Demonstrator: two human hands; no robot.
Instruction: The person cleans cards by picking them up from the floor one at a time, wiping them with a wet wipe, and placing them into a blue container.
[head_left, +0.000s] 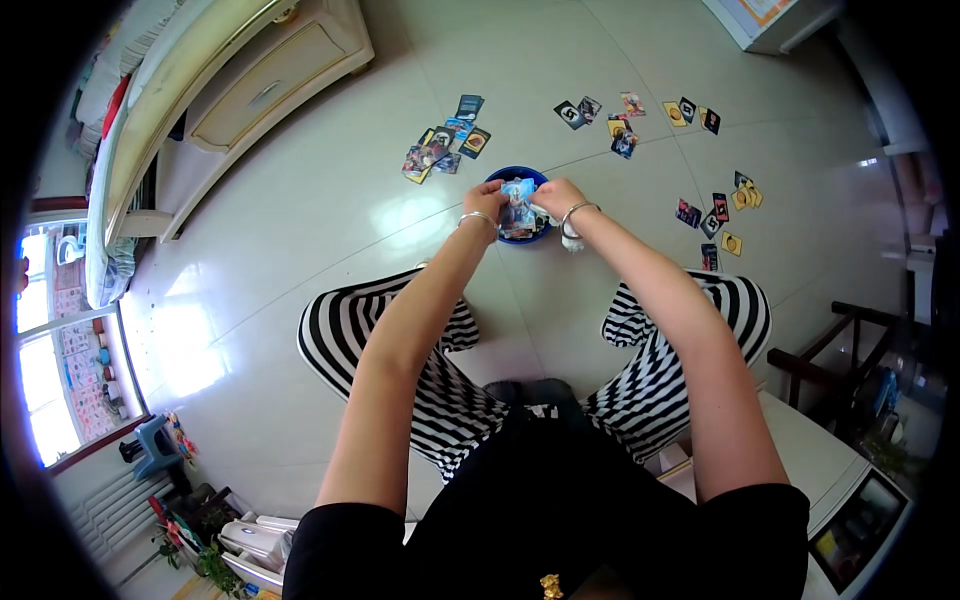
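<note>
A round blue bowl (519, 240) stands on the tiled floor in front of me, with several cards lying in it. Over the bowl, a light-blue picture card (518, 200) is held up between both hands. My left hand (484, 199) pinches its left side with closed fingers. My right hand (558, 197) has its fingers closed at the card's upper right edge. Whether more than one card is in the grip, I cannot tell. Both wrists wear bangles, and something white hangs at the right wrist.
A loose card pile (440, 145) lies on the floor left beyond the bowl. More scattered cards (622, 135) spread to the right, and yellow-backed cards (745, 195) lie farther right. A drawer unit (270, 95) stands at the upper left, a dark wooden stool (850, 340) at the right.
</note>
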